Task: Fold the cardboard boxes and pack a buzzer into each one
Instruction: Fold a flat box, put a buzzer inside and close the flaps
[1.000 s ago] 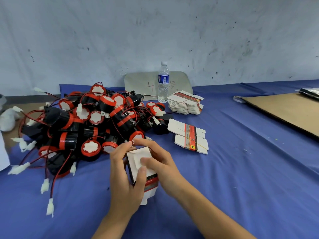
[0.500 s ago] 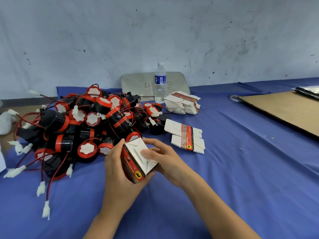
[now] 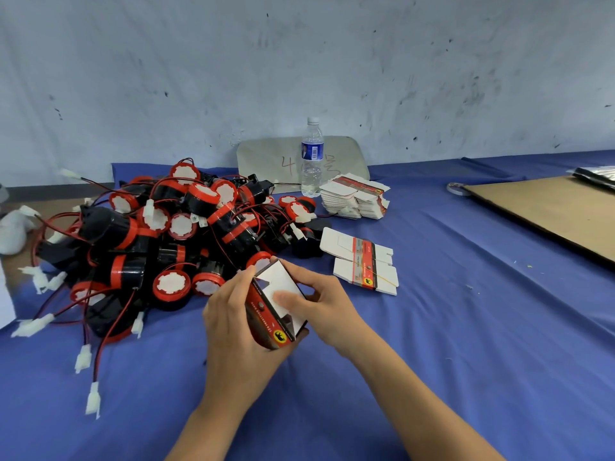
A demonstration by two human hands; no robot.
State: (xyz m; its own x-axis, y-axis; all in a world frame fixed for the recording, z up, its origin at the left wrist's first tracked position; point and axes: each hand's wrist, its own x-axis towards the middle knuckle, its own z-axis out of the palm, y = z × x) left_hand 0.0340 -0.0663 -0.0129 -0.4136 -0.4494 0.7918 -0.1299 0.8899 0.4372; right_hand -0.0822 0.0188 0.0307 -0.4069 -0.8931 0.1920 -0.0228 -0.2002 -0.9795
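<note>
A small cardboard box [image 3: 271,314], red and black outside with white flaps, is held above the blue cloth in front of me. My left hand [image 3: 233,331] grips it from the left and underneath. My right hand [image 3: 319,304] holds its right side, with the thumb pressing on the white end flap. A big pile of black and red buzzers [image 3: 173,237] with red wires and white plugs lies to the left. Two flat box blanks [image 3: 362,259] lie to the right of the pile. A stack of flat boxes [image 3: 354,196] sits further back.
A water bottle [image 3: 312,158] stands in front of a grey board [image 3: 266,158] at the wall. A brown cardboard sheet [image 3: 549,211] lies at the far right. A white bundle [image 3: 11,227] sits at the left edge. Blue cloth [image 3: 466,327] covers the table.
The box has been turned from upright onto its side in my hands. Its white end flaps now lie folded flat under my right thumb.
</note>
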